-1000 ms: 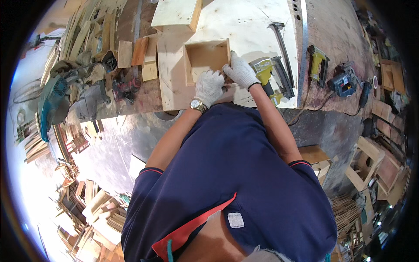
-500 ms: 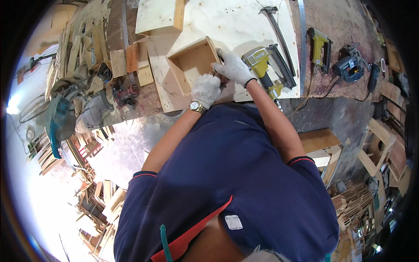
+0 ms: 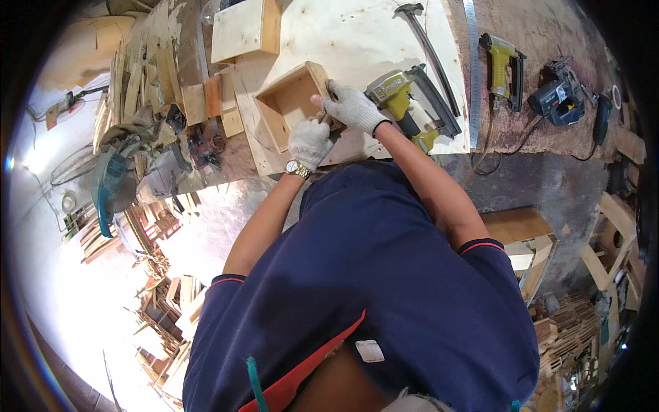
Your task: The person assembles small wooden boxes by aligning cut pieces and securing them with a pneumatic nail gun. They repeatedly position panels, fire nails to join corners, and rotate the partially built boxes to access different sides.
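An open-topped light wooden box (image 3: 272,113) rests on a pale plywood board (image 3: 336,34). My left hand (image 3: 309,143), in a white knit glove with a watch at the wrist, is closed by the box's near right corner. A small dark part shows beside its fingers; I cannot make out what it is. My gloved right hand (image 3: 351,108) grips the box's right wall, its bare thumb tip pointing over the edge. Just right of that hand lies a yellow-and-black nail gun (image 3: 415,103).
A second wooden box (image 3: 237,31) sits at the far left of the board. A hammer (image 3: 429,51) and a steel ruler (image 3: 472,69) lie to the right. Beyond are a smaller yellow nail gun (image 3: 503,65) and a blue jigsaw (image 3: 555,99). Wood offcuts (image 3: 195,101) lie left.
The whole view has shifted a little. The box and both hands have moved slightly left together, and my right thumb now reaches farther over the box's edge.
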`<state>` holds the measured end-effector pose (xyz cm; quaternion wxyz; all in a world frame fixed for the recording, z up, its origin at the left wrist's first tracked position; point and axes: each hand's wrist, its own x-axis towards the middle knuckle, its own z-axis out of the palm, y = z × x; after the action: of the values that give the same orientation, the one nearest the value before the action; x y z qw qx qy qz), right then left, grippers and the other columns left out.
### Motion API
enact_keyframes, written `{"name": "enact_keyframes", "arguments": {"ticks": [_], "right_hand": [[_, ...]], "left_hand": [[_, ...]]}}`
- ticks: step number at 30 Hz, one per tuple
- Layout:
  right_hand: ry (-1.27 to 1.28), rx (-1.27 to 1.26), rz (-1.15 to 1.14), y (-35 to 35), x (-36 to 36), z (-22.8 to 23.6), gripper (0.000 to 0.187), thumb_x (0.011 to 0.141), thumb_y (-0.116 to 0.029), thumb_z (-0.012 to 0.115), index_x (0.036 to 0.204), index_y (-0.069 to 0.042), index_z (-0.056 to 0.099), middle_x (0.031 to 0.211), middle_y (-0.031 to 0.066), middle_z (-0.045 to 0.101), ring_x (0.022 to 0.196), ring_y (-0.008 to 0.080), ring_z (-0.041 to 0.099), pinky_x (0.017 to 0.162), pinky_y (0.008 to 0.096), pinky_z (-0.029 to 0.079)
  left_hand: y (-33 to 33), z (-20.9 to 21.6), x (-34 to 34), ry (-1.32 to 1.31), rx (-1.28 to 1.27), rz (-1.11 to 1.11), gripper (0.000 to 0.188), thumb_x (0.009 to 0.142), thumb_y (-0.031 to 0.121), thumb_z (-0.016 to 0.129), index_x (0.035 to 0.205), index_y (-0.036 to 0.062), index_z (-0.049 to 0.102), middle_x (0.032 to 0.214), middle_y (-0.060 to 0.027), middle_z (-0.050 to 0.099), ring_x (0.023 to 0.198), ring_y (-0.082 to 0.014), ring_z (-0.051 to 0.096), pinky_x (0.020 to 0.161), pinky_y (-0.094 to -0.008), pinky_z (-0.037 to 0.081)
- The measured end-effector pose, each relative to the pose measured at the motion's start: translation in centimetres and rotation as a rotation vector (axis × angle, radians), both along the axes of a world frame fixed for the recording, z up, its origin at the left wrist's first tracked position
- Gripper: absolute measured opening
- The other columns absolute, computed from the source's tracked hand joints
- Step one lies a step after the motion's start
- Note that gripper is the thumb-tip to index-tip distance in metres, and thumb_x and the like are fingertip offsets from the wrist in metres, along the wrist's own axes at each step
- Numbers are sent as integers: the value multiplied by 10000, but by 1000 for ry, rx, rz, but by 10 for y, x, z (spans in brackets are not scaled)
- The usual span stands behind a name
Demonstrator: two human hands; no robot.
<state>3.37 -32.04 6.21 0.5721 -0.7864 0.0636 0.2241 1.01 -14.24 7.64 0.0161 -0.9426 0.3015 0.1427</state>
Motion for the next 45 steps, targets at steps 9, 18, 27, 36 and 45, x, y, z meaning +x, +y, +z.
{"name": "enact_keyframes", "arguments": {"ticks": [9,18,27,36,45], "right_hand": [[-46,279,-368,-75,-46,3,376,1078,-336,600,1237,-5,679,877,80,730,646,122,680,604,265,554],[-134,-48,-503,-103,-102,-12,225,911,-213,683,1075,-66,729,898,181,749,802,325,740,739,430,566],[-373,-136,-8,-65,-98,10,150,887,-196,694,991,-106,635,934,143,690,886,368,708,782,484,569],[-219,-695,-213,-86,-92,15,450,843,-224,791,1210,-77,576,1123,191,615,1066,352,663,796,466,598],[9,-474,-236,-81,-90,11,684,831,-221,823,1386,-59,459,1215,268,673,1113,440,686,901,514,577]], "left_hand": [[0,1,-5,-71,-63,16,329,781,319,856,906,99,645,897,-90,664,825,-304,712,683,-441,574],[10,-14,-5,-199,-38,-17,362,732,302,874,925,93,650,920,-102,672,800,-316,703,682,-443,572],[4,6,-3,-128,-125,-43,373,704,265,832,968,82,642,918,-115,660,816,-336,674,714,-462,556],[6,3,-9,-91,-183,1,346,706,247,817,973,101,652,893,-98,646,811,-333,673,689,-457,547],[2,5,-7,-82,-153,43,484,786,413,864,1077,86,658,934,-104,677,839,-345,691,698,-441,549]]}}
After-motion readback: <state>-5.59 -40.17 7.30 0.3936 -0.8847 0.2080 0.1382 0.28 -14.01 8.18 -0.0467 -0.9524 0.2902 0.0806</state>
